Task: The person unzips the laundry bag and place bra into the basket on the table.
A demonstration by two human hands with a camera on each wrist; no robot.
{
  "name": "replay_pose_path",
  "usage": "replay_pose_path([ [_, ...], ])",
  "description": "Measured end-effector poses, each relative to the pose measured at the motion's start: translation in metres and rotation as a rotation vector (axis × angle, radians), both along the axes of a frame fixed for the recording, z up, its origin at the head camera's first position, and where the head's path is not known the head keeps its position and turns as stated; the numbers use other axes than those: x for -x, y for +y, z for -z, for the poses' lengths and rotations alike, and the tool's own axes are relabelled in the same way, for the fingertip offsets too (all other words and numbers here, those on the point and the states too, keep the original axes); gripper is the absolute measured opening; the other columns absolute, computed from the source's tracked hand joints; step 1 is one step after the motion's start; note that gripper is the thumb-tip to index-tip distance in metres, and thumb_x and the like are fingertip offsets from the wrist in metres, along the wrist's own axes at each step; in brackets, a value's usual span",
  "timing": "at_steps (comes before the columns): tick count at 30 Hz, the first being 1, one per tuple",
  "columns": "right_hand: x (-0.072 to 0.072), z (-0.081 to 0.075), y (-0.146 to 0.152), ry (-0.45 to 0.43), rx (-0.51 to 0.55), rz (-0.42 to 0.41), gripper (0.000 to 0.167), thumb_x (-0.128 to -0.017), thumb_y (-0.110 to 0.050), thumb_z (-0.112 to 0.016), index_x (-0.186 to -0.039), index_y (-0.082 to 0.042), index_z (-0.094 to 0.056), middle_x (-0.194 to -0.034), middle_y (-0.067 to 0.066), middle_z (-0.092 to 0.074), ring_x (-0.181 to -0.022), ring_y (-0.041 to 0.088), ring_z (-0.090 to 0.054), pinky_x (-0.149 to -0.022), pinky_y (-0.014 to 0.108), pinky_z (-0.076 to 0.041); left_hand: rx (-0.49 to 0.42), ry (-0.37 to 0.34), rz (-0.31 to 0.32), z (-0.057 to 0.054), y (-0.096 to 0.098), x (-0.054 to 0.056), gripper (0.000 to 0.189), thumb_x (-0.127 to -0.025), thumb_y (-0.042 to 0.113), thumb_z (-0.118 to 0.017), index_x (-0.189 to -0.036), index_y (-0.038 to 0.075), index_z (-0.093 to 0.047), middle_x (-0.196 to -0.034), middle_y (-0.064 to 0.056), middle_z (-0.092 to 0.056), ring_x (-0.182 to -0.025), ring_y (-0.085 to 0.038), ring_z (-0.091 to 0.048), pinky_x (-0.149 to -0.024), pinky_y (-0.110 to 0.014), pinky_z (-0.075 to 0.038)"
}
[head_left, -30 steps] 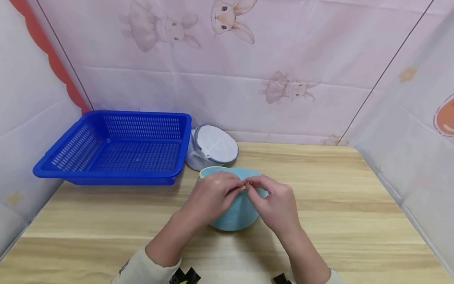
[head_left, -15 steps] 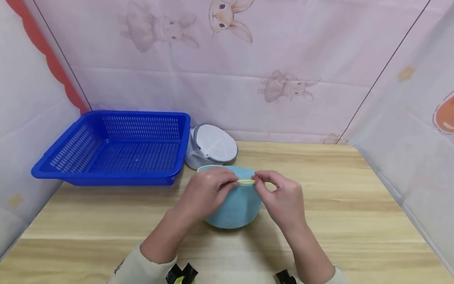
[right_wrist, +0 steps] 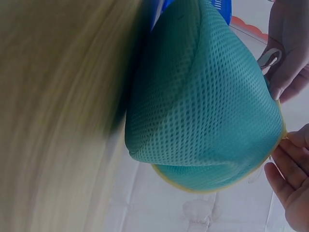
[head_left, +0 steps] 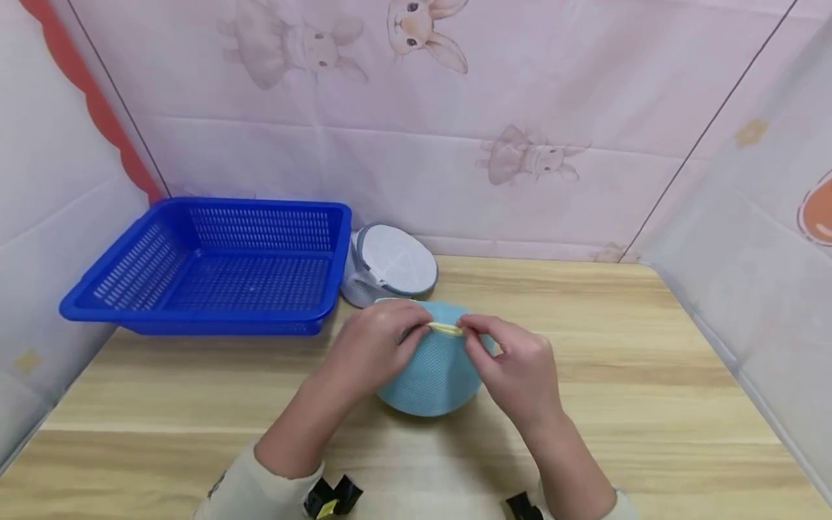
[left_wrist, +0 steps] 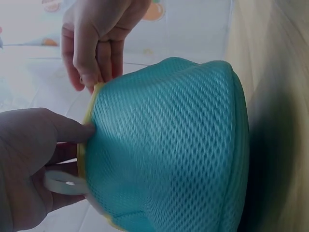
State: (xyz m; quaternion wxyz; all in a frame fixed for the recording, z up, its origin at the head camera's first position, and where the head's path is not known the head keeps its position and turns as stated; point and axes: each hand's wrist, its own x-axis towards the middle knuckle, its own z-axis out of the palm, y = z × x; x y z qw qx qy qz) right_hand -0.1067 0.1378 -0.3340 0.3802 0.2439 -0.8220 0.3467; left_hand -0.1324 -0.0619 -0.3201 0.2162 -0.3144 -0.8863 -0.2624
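A teal mesh laundry bag [head_left: 432, 379] with yellow edging [head_left: 445, 328] stands on the wooden table, its rim upward. My left hand [head_left: 377, 343] pinches the edging at the rim between thumb and fingers. A little to the right, my right hand [head_left: 516, 361] pinches the same edging with thumb and fingertip. A short stretch of yellow shows between the two hands. In the left wrist view the bag [left_wrist: 164, 140] bulges out below the rim, and a pale loop [left_wrist: 65, 183] hangs by the left fingers. The bag's inside is mostly hidden.
A blue slotted plastic basket [head_left: 331, 318] stands at the back left. Beside it, behind the teal bag, sits a white mesh bag [head_left: 398, 261] with grey edging. Fabric printed with rabbits [head_left: 416, 29] hangs behind the wooden table [head_left: 617, 383].
The hands have drawn apart: the right has shifted to the right and the left slightly to the left along the rim. More yellow edging shows between them. Both keep pinching it.
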Motion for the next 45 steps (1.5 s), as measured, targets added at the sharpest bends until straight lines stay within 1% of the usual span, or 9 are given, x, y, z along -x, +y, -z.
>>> replay_pose_path([
  [3,0.0,0.001,-0.002,0.065,-0.049,-0.024,0.018,-0.076,0.005,-0.072,-0.091,-0.004,-0.077,-0.084,0.004,-0.076,-0.074,0.014,-0.073,-0.065,0.023,-0.058,0.028,-0.001,0.005,0.002,0.002,-0.001,0.011,-0.087,0.015,-0.075,-0.098,0.014,-0.076,-0.101,0.002,-0.074,-0.099,-0.014,-0.069,-0.088,-0.03,-0.056],
  [8,0.002,0.0,-0.006,0.11,-0.06,-0.044,0.023,-0.074,0.008,-0.072,-0.093,-0.005,-0.077,-0.085,0.004,-0.076,-0.074,0.015,-0.073,-0.066,0.026,-0.059,0.003,0.036,0.039,0.003,0.009,-0.003,0.011,-0.087,0.018,-0.076,-0.098,0.015,-0.076,-0.1,0.003,-0.074,-0.1,-0.013,-0.069,-0.086,-0.029,-0.056],
  [13,0.003,0.0,-0.006,0.138,-0.112,-0.044,0.023,-0.073,0.008,-0.074,-0.092,-0.004,-0.077,-0.086,0.004,-0.076,-0.077,0.017,-0.074,-0.069,0.027,-0.059,-0.023,0.074,0.055,0.004,0.014,-0.006,0.008,-0.086,0.015,-0.076,-0.095,0.016,-0.077,-0.098,0.005,-0.074,-0.098,-0.012,-0.069,-0.084,-0.029,-0.056],
  [19,0.006,0.002,-0.003,0.132,-0.141,-0.057,0.019,-0.074,0.006,-0.072,-0.09,-0.003,-0.076,-0.084,0.005,-0.076,-0.076,0.017,-0.074,-0.068,0.027,-0.059,-0.036,0.072,0.054,0.004,0.012,-0.005,0.004,-0.086,0.014,-0.076,-0.089,0.016,-0.077,-0.094,0.006,-0.074,-0.096,-0.01,-0.069,-0.083,-0.027,-0.057],
  [21,0.007,0.001,-0.002,0.125,-0.145,-0.047,0.018,-0.075,0.005,-0.071,-0.09,-0.003,-0.077,-0.084,0.005,-0.076,-0.076,0.017,-0.074,-0.068,0.027,-0.059,-0.036,0.067,0.05,0.004,0.01,-0.003,0.004,-0.086,0.015,-0.076,-0.089,0.016,-0.077,-0.093,0.005,-0.074,-0.095,-0.01,-0.069,-0.083,-0.027,-0.057],
  [26,0.007,0.003,0.002,0.127,-0.141,-0.014,0.02,-0.072,0.007,-0.074,-0.09,-0.002,-0.077,-0.082,0.006,-0.076,-0.073,0.017,-0.074,-0.065,0.027,-0.059,-0.037,0.04,0.037,0.003,0.005,-0.002,0.004,-0.086,0.015,-0.077,-0.09,0.016,-0.078,-0.093,0.005,-0.074,-0.094,-0.01,-0.07,-0.084,-0.027,-0.057],
  [33,0.007,0.004,0.004,0.105,-0.115,0.02,0.02,-0.073,0.007,-0.075,-0.091,-0.003,-0.077,-0.083,0.005,-0.076,-0.074,0.016,-0.074,-0.065,0.028,-0.059,-0.031,0.031,-0.005,-0.001,0.002,-0.001,0.005,-0.086,0.017,-0.077,-0.09,0.018,-0.078,-0.094,0.005,-0.075,-0.096,-0.011,-0.07,-0.085,-0.029,-0.057],
  [39,0.004,0.007,0.003,0.113,-0.121,0.016,0.022,-0.071,0.008,-0.076,-0.09,-0.003,-0.077,-0.083,0.005,-0.076,-0.074,0.016,-0.074,-0.065,0.028,-0.059,0.005,0.004,0.02,0.003,0.003,-0.003,0.008,-0.087,0.017,-0.076,-0.094,0.016,-0.078,-0.098,0.004,-0.075,-0.098,-0.011,-0.069,-0.087,-0.029,-0.056],
  [45,0.005,0.005,-0.001,0.123,-0.102,-0.03,0.022,-0.073,0.008,-0.072,-0.091,-0.004,-0.077,-0.084,0.005,-0.076,-0.074,0.017,-0.074,-0.066,0.027,-0.059,-0.026,0.045,0.065,0.003,0.007,-0.004,0.009,-0.086,0.015,-0.076,-0.095,0.015,-0.078,-0.097,0.003,-0.075,-0.098,-0.012,-0.069,-0.088,-0.028,-0.056],
])
